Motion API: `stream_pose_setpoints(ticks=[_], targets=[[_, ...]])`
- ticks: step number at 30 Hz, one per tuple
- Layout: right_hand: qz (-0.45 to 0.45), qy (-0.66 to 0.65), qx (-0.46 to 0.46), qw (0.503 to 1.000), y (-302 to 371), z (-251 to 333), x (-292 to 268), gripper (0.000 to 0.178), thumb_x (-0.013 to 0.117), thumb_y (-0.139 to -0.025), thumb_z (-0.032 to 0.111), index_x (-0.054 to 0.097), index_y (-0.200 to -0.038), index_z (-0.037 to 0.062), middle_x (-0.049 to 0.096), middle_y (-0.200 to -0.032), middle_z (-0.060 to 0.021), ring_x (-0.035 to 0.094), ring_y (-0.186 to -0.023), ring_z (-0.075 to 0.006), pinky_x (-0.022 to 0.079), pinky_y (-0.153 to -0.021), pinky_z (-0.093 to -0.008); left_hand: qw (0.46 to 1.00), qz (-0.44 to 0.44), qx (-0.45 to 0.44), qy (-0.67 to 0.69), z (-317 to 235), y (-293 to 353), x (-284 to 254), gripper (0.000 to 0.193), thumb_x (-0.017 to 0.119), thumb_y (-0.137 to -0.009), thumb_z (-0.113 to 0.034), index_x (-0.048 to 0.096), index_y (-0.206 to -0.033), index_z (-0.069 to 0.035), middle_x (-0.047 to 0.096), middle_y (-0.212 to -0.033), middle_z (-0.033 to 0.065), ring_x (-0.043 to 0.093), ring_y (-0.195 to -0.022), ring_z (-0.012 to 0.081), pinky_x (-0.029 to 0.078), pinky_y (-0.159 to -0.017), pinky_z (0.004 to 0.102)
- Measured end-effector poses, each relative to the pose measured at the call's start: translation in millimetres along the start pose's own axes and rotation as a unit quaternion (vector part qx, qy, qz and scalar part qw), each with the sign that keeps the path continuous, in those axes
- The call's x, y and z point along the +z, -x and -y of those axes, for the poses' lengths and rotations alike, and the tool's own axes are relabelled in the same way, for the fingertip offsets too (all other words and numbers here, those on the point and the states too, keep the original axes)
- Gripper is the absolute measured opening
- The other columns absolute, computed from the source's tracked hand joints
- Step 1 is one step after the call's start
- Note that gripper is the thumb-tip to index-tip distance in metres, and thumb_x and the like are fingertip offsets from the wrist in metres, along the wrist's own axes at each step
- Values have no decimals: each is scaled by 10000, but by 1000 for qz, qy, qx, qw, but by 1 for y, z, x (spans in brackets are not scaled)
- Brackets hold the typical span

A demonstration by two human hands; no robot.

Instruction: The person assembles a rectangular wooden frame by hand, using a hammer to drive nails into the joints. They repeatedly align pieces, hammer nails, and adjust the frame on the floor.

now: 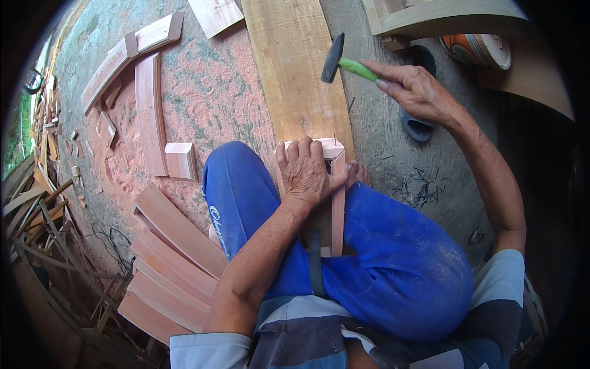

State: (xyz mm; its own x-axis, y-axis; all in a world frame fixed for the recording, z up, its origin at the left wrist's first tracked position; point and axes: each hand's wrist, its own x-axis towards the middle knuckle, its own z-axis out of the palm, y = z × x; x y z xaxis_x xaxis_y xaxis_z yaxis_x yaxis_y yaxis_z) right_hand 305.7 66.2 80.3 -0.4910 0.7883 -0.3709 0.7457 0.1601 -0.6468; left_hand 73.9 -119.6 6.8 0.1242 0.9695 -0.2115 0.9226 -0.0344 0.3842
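Raised over the long plank, my right hand is closed round the green handle of a hammer. The dark hammer head hangs in the air, apart from the wood. My left hand wraps its fingers over the end piece of a narrow wooden frame between my legs. A thin nail appears to stand up at the frame's far right corner, just beside my left fingers. My palm hides part of the frame. The frame's far end rests over the plank, close to my bare foot.
Loose nails lie scattered on the concrete at right. Beyond them are dark sandals, an orange can and a curved wooden piece. Several curved boards fan out at left, near scrap wood. Pink sawdust coats the floor.
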Motion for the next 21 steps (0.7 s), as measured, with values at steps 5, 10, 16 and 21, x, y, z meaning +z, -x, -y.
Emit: stream_pose_setpoints(ticks=[5, 10, 16, 21], targets=[[117, 98, -54, 987, 37, -19, 38, 477, 570, -1083, 208, 537, -1559, 206, 679, -834, -34, 615, -743, -120, 530, -736, -354, 1000, -3, 17, 6, -5, -4, 4, 857, 739, -718, -703, 613, -1184, 6, 583, -1241, 166, 498, -1253, 335, 187, -1193, 585], [-61, -53, 61, 995, 13, 9, -5, 456, 550, -1087, 219, 550, -1543, 203, 783, -1049, -92, 707, -854, -171, 573, -838, -407, 1000, -22, 8, -17, -1, 1, 3, 833, 746, -709, -693, 616, -1153, -1, 581, -1228, 169, 499, -1251, 333, 200, -1180, 575], [40, 62, -51, 996, 25, -11, 17, 464, 596, -1071, 245, 568, -1531, 193, 745, -839, -102, 600, -618, -118, 516, -602, -333, 1000, -16, 15, -4, -2, -2, 4, 821, 758, -698, -683, 611, -1143, -10, 573, -1214, 172, 491, -1250, 339, 202, -1178, 565], [-160, -70, 88, 981, 22, 6, 22, 442, 581, -1079, 234, 582, -1519, 191, 723, -804, -95, 602, -630, -126, 512, -623, -341, 1000, -26, 17, -4, -1, 0, 5, 805, 762, -696, -675, 617, -1138, -19, 586, -1200, 163, 507, -1237, 336, 217, -1172, 560]])
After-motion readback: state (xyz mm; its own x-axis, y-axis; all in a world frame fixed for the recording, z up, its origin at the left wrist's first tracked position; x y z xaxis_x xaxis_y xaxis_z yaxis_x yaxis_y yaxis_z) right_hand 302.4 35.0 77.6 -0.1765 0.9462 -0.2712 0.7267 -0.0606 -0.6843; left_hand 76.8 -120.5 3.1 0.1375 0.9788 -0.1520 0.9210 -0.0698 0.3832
